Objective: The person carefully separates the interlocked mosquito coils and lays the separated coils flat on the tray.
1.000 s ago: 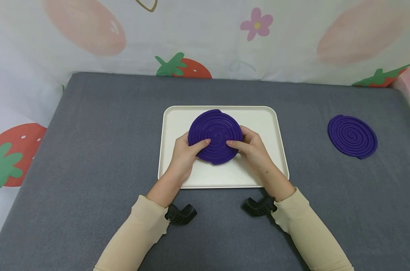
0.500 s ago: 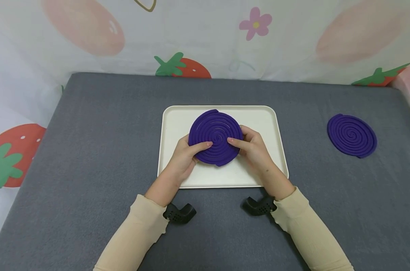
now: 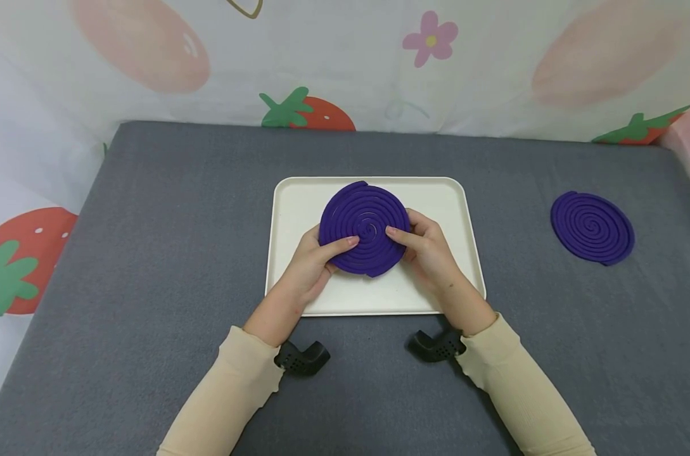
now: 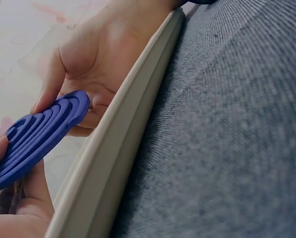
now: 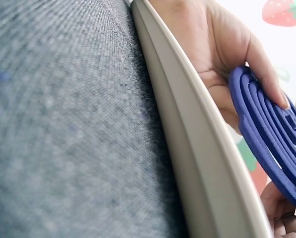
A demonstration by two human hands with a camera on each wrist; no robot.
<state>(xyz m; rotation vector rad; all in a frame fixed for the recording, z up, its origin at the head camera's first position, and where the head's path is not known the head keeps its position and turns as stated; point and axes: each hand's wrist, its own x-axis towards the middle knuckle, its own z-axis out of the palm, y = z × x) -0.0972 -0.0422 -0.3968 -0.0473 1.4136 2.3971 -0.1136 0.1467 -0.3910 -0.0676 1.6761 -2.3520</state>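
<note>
The mat [image 3: 370,221] has turned slightly over the tray [image 3: 356,301], and we, left hand [image 3: 315,258] and right hand [image 3: 427,244] gripping opposite sides, judge it light, bendy and best held there.

This looks like a curtained-off table corner indoors: a table covered in grey cloth [image 3: 162,253] fills most of the head view, and a white curtain [image 3: 333,57] printed with strawberries [image 3: 324,115] and pink flowers [image 3: 430,39] spans its top and left edge. The curtain hides whatever room lies behind, so whether this is a home, a studio or something else, I cannot tell.
</note>
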